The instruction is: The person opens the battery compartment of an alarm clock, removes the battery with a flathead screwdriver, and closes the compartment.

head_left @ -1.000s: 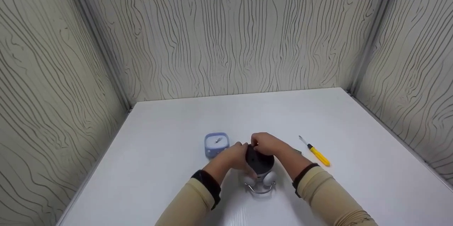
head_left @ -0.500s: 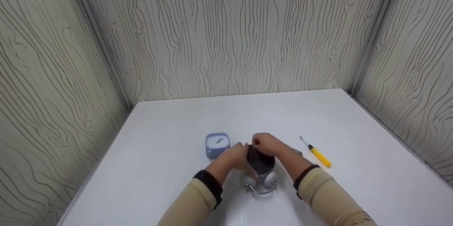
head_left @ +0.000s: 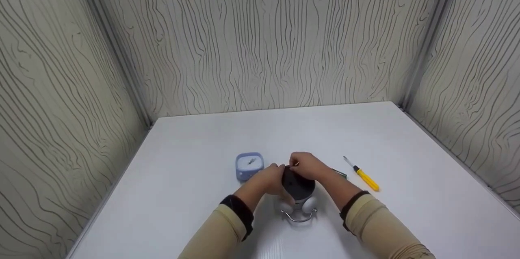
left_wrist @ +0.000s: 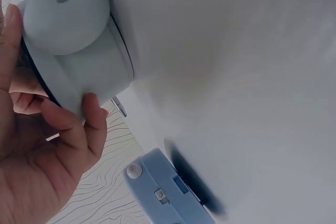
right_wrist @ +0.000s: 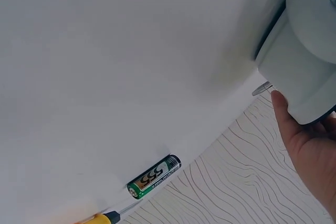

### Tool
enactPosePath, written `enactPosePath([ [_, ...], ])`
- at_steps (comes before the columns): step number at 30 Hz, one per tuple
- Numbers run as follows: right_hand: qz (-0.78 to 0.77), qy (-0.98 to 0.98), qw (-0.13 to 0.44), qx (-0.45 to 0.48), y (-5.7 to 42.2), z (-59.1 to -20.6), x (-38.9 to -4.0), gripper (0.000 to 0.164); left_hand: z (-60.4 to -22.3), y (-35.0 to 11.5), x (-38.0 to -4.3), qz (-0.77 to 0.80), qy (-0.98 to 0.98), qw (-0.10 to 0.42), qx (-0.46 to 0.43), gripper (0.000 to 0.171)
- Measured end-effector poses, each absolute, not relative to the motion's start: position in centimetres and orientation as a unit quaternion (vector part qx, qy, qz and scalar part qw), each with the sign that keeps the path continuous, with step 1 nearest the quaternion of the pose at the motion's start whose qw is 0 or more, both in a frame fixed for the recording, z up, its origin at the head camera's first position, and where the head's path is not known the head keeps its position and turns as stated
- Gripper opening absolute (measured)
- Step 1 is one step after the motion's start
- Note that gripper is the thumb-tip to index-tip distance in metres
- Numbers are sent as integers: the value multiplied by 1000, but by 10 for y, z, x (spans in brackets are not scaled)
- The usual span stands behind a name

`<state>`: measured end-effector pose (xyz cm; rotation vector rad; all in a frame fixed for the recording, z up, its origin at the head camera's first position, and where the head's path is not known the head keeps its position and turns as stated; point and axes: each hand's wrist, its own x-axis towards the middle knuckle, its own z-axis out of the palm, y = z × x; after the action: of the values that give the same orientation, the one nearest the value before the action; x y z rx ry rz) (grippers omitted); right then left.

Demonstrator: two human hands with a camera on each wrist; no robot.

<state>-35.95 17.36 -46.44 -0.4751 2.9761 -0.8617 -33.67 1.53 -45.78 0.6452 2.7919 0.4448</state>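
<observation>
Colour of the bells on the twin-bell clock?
Plain white or pale grey. Clearest on the bell in the left wrist view.

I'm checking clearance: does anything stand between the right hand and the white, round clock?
Nothing visible: the right hand is at the black back of the white, round clock. The green cylindrical battery and yellow-handled screwdriver lie to the right.

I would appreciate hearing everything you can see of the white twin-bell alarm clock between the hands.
The white, round twin-bell alarm clock has a smooth, plastic-looking body, two domed white bells, a curved, metal-looking handle and, in the wrist views, a slim metallic leg. Held on or just above the white table, it has its dark round side facing up, bells and handle toward the person. The left hand grips its rim; the right hand, fingers curled, is at the dark side's far edge.
</observation>
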Motion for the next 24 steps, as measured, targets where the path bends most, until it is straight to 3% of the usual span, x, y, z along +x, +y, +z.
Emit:
enactPosePath([
  [10,-250,953,-24,-168,174,-454,-358,10,-458,16,-337,170,954,122,215,96],
  [24,-242,954,-40,-174,180,-446,-353,14,-460,16,-336,179,954,130,204,101],
])
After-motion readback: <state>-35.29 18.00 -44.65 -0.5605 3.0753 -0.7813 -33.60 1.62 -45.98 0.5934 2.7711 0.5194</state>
